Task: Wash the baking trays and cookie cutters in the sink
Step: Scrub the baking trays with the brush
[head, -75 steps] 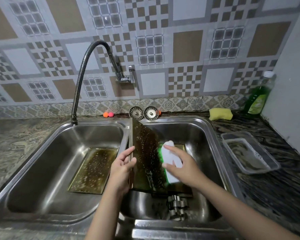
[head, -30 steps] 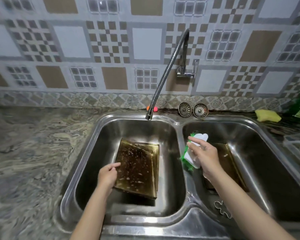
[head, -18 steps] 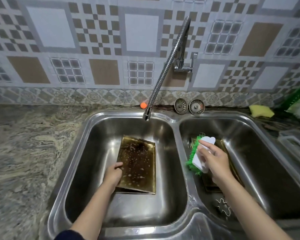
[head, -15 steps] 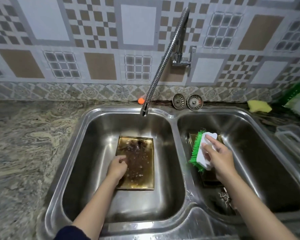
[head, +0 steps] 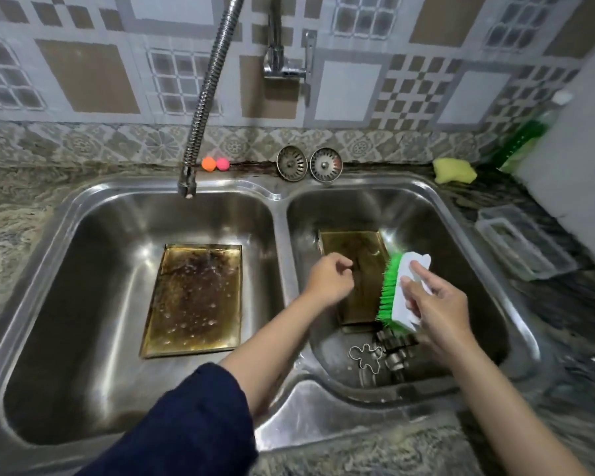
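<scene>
A greasy gold baking tray (head: 193, 297) lies flat on the bottom of the left basin, with bubbles on it. Another tray (head: 358, 269) lies in the right basin. My left hand (head: 328, 278) hovers over that tray's left edge, fingers loosely curled and holding nothing. My right hand (head: 437, 304) grips a white scrubbing brush (head: 406, 290) with green bristles facing left, above the tray's right side. Metal cookie cutters (head: 375, 355), one shaped like a gingerbread man, lie at the front of the right basin.
The steel double sink (head: 282, 197) has a flexible faucet (head: 203, 97) ending over the left basin. Two sink strainers (head: 308, 163) lean on the back ledge. A yellow sponge (head: 454, 170), a green soap bottle (head: 526, 139) and a clear plastic container (head: 526, 245) sit at right.
My left hand laid a soapy tray flat in the left basin, let go, and moved across to the right basin. My right hand kept the brush over the right tray.
</scene>
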Demonstrator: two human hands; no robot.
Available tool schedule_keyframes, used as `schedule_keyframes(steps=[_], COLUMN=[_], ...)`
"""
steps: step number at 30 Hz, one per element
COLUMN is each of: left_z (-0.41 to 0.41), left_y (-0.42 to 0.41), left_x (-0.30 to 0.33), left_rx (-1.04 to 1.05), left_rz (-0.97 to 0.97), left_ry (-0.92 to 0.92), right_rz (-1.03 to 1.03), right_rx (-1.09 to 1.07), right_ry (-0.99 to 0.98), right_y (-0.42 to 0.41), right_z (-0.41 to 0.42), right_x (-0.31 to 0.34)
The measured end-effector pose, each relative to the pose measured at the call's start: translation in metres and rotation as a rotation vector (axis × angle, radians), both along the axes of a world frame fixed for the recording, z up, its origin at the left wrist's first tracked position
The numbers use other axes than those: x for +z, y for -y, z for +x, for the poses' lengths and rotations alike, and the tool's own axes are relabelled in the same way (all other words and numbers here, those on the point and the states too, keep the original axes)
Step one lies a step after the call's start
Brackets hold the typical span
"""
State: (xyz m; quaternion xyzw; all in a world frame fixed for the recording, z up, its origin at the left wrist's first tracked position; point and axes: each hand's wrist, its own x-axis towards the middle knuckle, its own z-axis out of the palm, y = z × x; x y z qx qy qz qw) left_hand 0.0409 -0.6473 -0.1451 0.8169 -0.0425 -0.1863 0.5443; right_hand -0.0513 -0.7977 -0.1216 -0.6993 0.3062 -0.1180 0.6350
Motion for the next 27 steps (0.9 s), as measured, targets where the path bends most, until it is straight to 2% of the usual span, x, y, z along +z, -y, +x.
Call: schedule_keyframes(steps=[5,7,11,15,20,24,27], left_z=[0.015,0.016,0.008,0.003,0.002,0.000,-0.002], left_y=[0.040,0.050,0.072,0.087,0.099,0.104,0.114], left_x=[-0.040,-0.056,-0.065,-0.063,-0.063,-0.062,-0.042], left_rx=[-0.050,-0.038,0.090,0.273,0.388,0.349,0.224], left_rz=[0.257,0.337,0.365,0.328,0.264,0.093,0.022], left_ry=[-0.237,-0.271,-0.265,-0.201,-0.133,-0.152,-0.162], right_rz=[-0.017,-0.019,-0.007,0.002,-0.029,-0.096,-0.258], right_rx=[0.063,0.099,0.173,0.267,0.337,0.388,0.379], right_ry=[-0.063,-0.064,-0.039,-0.044,0.005,0.063,0.113], right_y=[0.055,0.077,0.117,0.156,0.192,0.223,0.255], right_z=[-0.018,-0.022,-0.021,-0.011,0.006,0.023,0.041], right_x=[-0.010,-0.008,0.001,0.011,0.024,0.043,0.058])
